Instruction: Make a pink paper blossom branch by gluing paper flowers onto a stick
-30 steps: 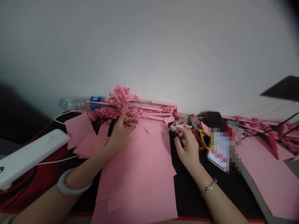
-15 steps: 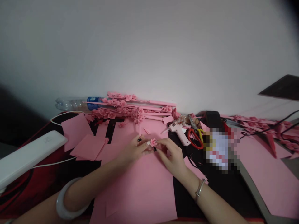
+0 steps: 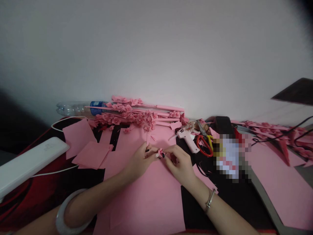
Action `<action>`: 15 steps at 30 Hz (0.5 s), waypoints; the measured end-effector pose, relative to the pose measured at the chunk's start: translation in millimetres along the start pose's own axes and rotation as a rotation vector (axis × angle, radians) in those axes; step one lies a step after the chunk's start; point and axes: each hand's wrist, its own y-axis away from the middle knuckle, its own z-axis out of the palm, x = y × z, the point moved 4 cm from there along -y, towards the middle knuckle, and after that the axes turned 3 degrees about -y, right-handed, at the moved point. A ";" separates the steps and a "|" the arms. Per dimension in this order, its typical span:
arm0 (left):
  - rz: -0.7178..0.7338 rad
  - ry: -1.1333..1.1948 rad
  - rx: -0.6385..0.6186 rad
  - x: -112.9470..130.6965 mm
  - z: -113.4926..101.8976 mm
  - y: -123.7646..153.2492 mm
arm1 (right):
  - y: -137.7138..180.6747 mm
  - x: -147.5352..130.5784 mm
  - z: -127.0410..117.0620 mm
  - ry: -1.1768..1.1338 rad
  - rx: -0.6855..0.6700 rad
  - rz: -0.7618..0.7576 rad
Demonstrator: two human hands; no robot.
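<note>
Between my two hands is a small pink paper flower (image 3: 160, 151), pinched above the large pink paper sheets (image 3: 151, 199). My left hand (image 3: 141, 160) grips it from the left, fingers closed. From the other side my right hand (image 3: 179, 163) pinches its edge with thumb and forefinger. A thin pink strip rises beyond my left fingers toward a bunch of pink paper flowers (image 3: 148, 122); whether the hand holds it I cannot tell. My fingertips partly cover the flower's lower part.
Right of my hands lie a pink glue gun (image 3: 188, 140) and red-and-yellow-handled scissors (image 3: 204, 147). A plastic bottle (image 3: 73, 108) lies along the wall behind. Square pink papers (image 3: 91, 155) and a white power strip (image 3: 31, 166) are at left. Cables (image 3: 274, 140) cross the right side.
The fingers have shifted around the flower, which has turned slightly and shows more of its lower petals. The flower bunch behind has moved a little to the right.
</note>
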 end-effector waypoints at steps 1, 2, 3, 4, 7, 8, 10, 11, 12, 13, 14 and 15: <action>0.010 -0.019 0.003 0.5 -0.4 0.0 | 0.0 0.9 -0.1 0.003 -0.001 0.006; 0.016 -0.034 0.009 0.7 -1.1 -0.1 | -0.1 1.8 -0.2 0.003 -0.003 0.012; 0.019 -0.045 0.015 0.7 -1.8 -0.3 | -0.2 2.6 -0.4 -0.001 -0.006 0.018; 0.017 -0.054 0.021 0.6 -2.5 -0.5 | -0.4 3.2 -0.5 -0.008 -0.009 0.021; 0.009 -0.065 0.027 1.1 -3.5 -0.8 | -0.8 3.8 -1.0 -0.025 -0.015 0.023; 0.004 -0.064 0.026 1.9 -3.3 -0.7 | -0.8 4.2 -1.2 -0.025 -0.014 0.027; -0.002 -0.058 0.018 4.7 -2.7 -0.5 | -0.7 5.9 -2.1 -0.015 -0.001 0.046; 0.001 -0.059 0.012 6.6 -2.6 -0.7 | -0.7 7.3 -2.7 -0.005 0.009 0.060; 0.012 -0.067 0.008 8.7 -3.2 -1.3 | -0.7 8.9 -3.6 0.007 0.022 0.074; 0.032 -0.084 0.012 10.8 -4.9 -2.5 | -0.8 10.6 -4.6 0.022 0.038 0.089; 0.060 -0.112 0.028 12.8 -8.0 -4.4 | -0.9 12.4 -5.8 0.039 0.054 0.102; 0.091 -0.153 0.058 14.5 -12.6 -7.1 | -1.1 14.1 -7.1 0.057 0.069 0.113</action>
